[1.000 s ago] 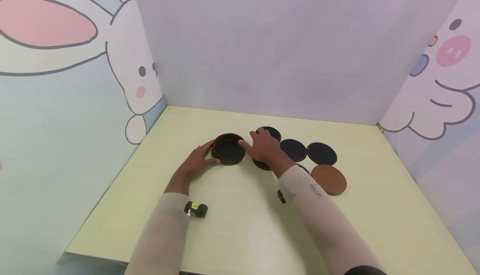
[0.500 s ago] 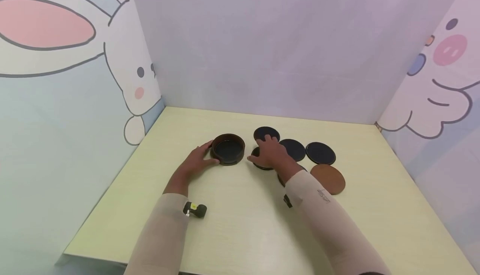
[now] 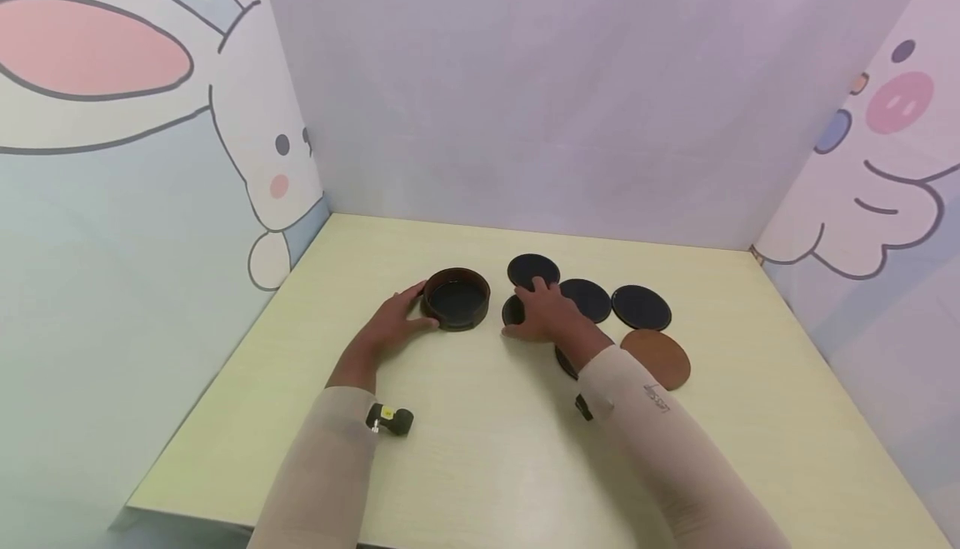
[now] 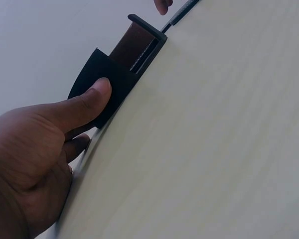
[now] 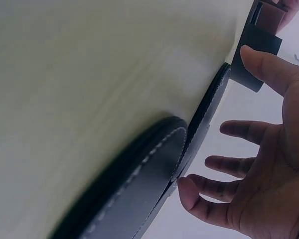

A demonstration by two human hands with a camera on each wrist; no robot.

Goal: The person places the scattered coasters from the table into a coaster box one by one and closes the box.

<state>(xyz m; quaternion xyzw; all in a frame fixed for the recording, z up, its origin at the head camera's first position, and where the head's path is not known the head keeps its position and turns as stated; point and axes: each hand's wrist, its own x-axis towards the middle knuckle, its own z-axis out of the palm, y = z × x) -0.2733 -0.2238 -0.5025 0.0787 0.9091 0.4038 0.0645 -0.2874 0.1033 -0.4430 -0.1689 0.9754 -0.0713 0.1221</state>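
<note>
My left hand (image 3: pixel 390 321) holds the left side of a round coaster holder (image 3: pixel 457 275), which stands on the table. It is dark outside with brown inner walls and has a notch at its front. In the left wrist view the thumb presses flat on the holder's black wall (image 4: pixel 107 84). My right hand (image 3: pixel 551 316) hovers over a black coaster (image 3: pixel 513 311), covering part of it. Its fingers are spread apart and slightly bent in the right wrist view, with nothing between them. White stitching runs round the edge of a dark coaster (image 5: pixel 144 189) there.
Several more coasters lie flat on the pale table (image 3: pixel 480 449): one black coaster (image 3: pixel 533 267) behind the right hand, others to its right, and a brown coaster (image 3: pixel 658 357). Another dark coaster (image 3: pixel 567 361) is partly under the right wrist. Printed cloth walls (image 3: pixel 525 116) enclose the table.
My right hand has moved away from the holder's rim, rightward and a little nearer, to above the black coaster. The left hand and the holder have stayed in place.
</note>
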